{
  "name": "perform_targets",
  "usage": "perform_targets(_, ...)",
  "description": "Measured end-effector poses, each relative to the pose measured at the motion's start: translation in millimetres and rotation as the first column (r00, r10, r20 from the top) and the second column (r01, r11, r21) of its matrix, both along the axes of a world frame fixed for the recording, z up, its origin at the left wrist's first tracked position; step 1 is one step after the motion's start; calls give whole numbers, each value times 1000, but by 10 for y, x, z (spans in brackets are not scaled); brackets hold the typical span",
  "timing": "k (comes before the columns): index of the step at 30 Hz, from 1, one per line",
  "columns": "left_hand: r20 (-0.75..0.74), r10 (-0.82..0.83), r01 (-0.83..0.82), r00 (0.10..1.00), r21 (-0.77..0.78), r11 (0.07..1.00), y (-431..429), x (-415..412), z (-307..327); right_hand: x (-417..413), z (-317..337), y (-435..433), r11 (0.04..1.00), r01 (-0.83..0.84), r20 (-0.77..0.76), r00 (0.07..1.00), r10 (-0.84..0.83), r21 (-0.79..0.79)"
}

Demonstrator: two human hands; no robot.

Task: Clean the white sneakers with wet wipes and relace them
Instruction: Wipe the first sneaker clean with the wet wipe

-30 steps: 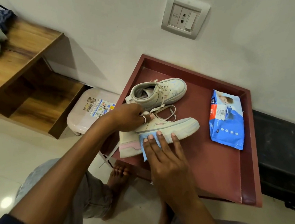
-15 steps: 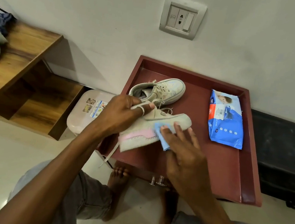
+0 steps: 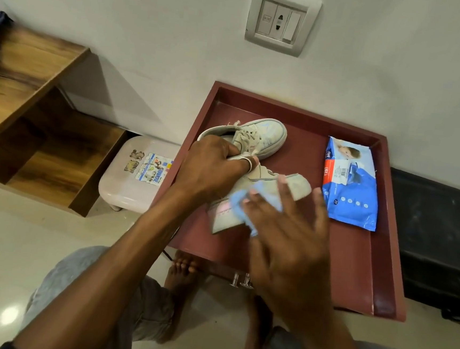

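Two white sneakers lie on a dark red tray table (image 3: 359, 269). My left hand (image 3: 212, 170) grips the near sneaker (image 3: 297, 187) at its collar, tilting its side towards me. With its fingers straight, my right hand (image 3: 287, 235) presses a pale blue wet wipe (image 3: 239, 203) against that shoe's side and sole edge. The wipe's lower half is hidden under my fingers. The far sneaker (image 3: 265, 138), laced, rests behind my left hand. A blue pack of wet wipes (image 3: 350, 185) lies flat on the tray's right side.
A small pinkish plastic stool (image 3: 131, 177) stands left of the tray. A wooden shelf unit (image 3: 33, 118) fills the left. The wall with a switch socket (image 3: 281, 23) is right behind the tray. A dark low surface (image 3: 437, 237) lies to the right. My bare feet are under the tray's front edge.
My right hand has slid the wipe along the near sneaker's side, first towards the toe, then partway back. My left hand has tilted and lifted the shoe slightly.
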State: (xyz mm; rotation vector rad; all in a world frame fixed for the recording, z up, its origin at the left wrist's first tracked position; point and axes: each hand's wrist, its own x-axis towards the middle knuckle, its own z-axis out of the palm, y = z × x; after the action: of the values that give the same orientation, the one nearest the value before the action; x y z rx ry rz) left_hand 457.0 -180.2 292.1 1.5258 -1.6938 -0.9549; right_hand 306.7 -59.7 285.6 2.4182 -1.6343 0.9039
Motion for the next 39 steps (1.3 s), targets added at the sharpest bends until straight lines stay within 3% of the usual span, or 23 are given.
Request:
perform_targets(2, 12, 2, -2, 1000, -10, 1000, -6, 2, -16, -118, -4, -83, 985, 122, 219, 965, -147, 123)
perform_targets(4, 11, 13, -12, 1000, -7, 1000, -6, 3, -20, -2, 11, -28, 986, 109, 260, 955, -139, 125)
perform_targets(7, 11, 9, -9, 1000, 4, 1000, -27, 9, -31, 320, 7, 139, 998, -62, 10, 998, 62, -1)
perform_targets(10, 19, 6, -6, 1000, 7, 1000, -19, 16, -41, 323, -15, 135, 988, -140, -194, 973, 125, -62)
perform_targets(14, -1, -9, 9, 1000, 11, 1000, -10, -6, -36, 86, -3, 11, 998, -38, -7, 999, 37, -40)
perform_targets(19, 22, -16, 15, 1000, 39, 999, -6, 44, -57, -182, -145, -182, 963, 188, 174, 959, -223, 195)
perform_targets(22, 14, -47, 45, 999, 99, 994, -26, 90, -70, -257, -160, -231, 935, 231, 217, 931, -293, 270)
perform_targets(26, 136, -109, 81, 985, 196, 977, -54, 178, -134, 10, -136, -69, 987, 87, 46, 995, -94, 136)
perform_targets(30, 217, -245, 187, 945, 256, 948, -5, 260, -144, 207, -249, 63, 992, -103, -179, 977, 115, 78)
perform_targets(32, 205, -295, 229, 933, 293, 928, -6, 294, -128, 33, -272, -25, 997, -34, -241, 969, 51, 75)
perform_targets(36, 166, -367, 293, 915, 350, 890, -32, 339, -123, -524, -299, -276, 960, 263, -317, 922, -221, 97)
perform_targets(39, 142, -413, 338, 900, 371, 865, -55, 389, -114, -634, -321, -334, 914, 381, -268, 903, -335, 140)
